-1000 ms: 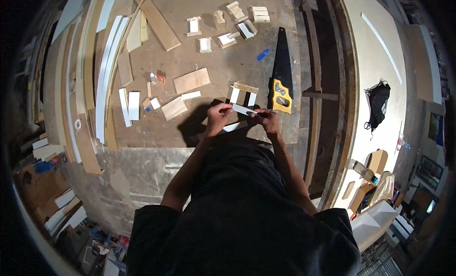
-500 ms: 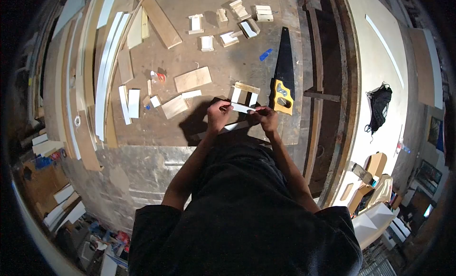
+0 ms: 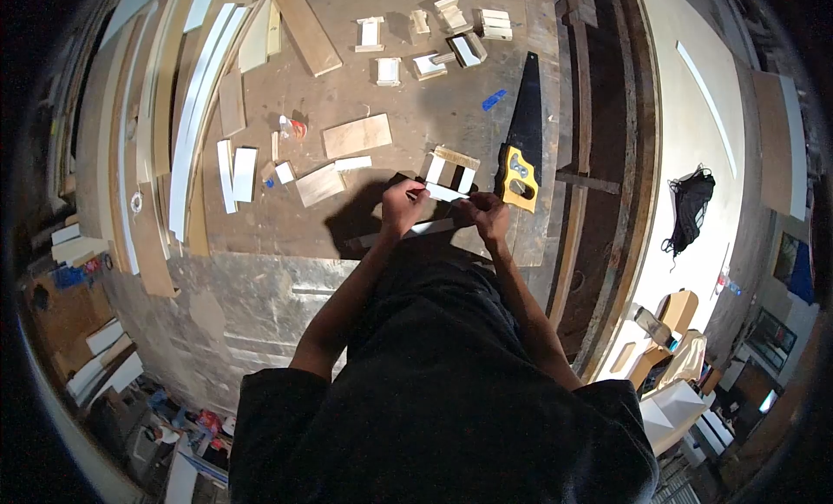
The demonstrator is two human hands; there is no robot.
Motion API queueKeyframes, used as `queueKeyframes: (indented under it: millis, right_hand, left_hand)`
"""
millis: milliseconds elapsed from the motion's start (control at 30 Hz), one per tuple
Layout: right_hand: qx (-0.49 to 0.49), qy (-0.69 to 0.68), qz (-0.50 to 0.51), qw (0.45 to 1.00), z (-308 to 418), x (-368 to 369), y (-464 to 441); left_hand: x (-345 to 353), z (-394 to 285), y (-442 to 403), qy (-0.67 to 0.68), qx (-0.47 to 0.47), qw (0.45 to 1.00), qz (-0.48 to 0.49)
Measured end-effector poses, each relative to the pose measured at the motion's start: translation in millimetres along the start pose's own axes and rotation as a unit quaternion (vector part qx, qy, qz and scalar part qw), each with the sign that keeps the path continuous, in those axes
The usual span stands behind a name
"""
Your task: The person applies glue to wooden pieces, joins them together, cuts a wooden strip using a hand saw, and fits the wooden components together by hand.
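Both hands pinch a short white strip of wood [image 3: 447, 192] at its two ends. My left hand [image 3: 402, 207] is closed on the left end and my right hand [image 3: 487, 217] on the right end. Just beyond the strip lies a small wooden frame [image 3: 440, 170] with white side pieces and a bare wood bar at its far end. The strip lies along the frame's near end; whether it touches cannot be made out. Nearer my body, a longer pale strip [image 3: 421, 230] rests in the shadow. A handsaw [image 3: 521, 172] with a yellow handle lies to the right of my right hand.
Several small wooden assemblies [image 3: 429, 65] stand at the back of the worktable [image 3: 347, 96]. Loose boards [image 3: 357, 136] and white offcuts [image 3: 244, 174] lie left, beside long planks [image 3: 195, 122]. A blue object [image 3: 494, 100] sits near the saw. Black netting [image 3: 690, 204] lies on the right-hand panel.
The white strip has turned slightly, so more of its white face shows against the frame's near end. Both hands keep their pinch. The whole view has shifted a little.
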State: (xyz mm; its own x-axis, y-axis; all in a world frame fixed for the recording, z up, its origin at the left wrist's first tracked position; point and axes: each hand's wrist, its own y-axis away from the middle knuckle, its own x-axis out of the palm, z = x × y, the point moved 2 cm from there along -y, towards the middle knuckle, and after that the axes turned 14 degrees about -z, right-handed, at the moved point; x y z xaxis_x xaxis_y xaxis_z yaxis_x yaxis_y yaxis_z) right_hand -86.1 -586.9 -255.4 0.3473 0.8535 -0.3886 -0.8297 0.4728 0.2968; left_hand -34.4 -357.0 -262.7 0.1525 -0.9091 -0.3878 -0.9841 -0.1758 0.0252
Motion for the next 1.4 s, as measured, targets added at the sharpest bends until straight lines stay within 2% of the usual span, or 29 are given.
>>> queueKeyframes:
  millis: [67, 200, 267, 567, 700, 767, 1000, 1067, 1133, 1200, 1267, 1333, 1400]
  right_hand:
    - [0.039, -0.032, 0.000, 0.999, 7, -1, 2]
    - [0.040, 0.006, -0.020, 0.999, 17, -2, 3]
    - [0.063, -0.033, 0.002, 0.997, 19, -2, 4]
    - [0.042, -0.046, 0.007, 0.998, -10, 3, 0]
    - [0.044, -0.035, 0.002, 0.998, 6, -1, 4]
    - [0.027, 0.029, -0.018, 0.999, 10, -2, 3]
    - [0.045, 0.043, 0.004, 0.998, 7, -3, 1]
    - [0.006, -0.026, 0.026, 0.999, -11, -1, -3]
    - [0.003, -0.029, 0.020, 0.999, -1, -2, 0]
    - [0.000, -0.033, 0.014, 0.999, 8, -5, 2]
    - [0.071, -0.193, 0.060, 0.977, 14, -8, 5]
    - [0.073, -0.182, 0.072, 0.978, 13, -10, 2]
    - [0.075, -0.172, 0.084, 0.979, 12, -10, 0]
  left_hand:
    - [-1, -3, 0, -0.005, -0.008, 1.000, 0.004]
    - [-2, -6, 0, -0.002, 0.002, 1.000, -0.004]
    - [-3, -8, 0, 0.000, -0.003, 1.000, -0.002]
    - [-4, -6, -1, -0.026, 0.020, 0.999, -0.002]
    - [-3, -2, 0, -0.027, 0.009, 1.000, -0.003]
    - [-3, -2, 0, -0.029, 0.002, 1.000, -0.003]
    - [-3, -6, -1, -0.014, 0.018, 1.000, -0.005]
    - [-5, -11, -2, 0.000, 0.018, 1.000, 0.002]
    - [-5, -10, 0, 0.024, -0.020, 0.999, 0.022]
    - [-7, -9, 0, 0.051, -0.018, 0.998, 0.033]
    - [-8, -7, 0, 0.078, -0.016, 0.996, 0.044]
    - [-8, -4, -1, 0.132, -0.121, 0.980, 0.085]
    - [-5, 2, -4, 0.127, -0.137, 0.977, 0.104]
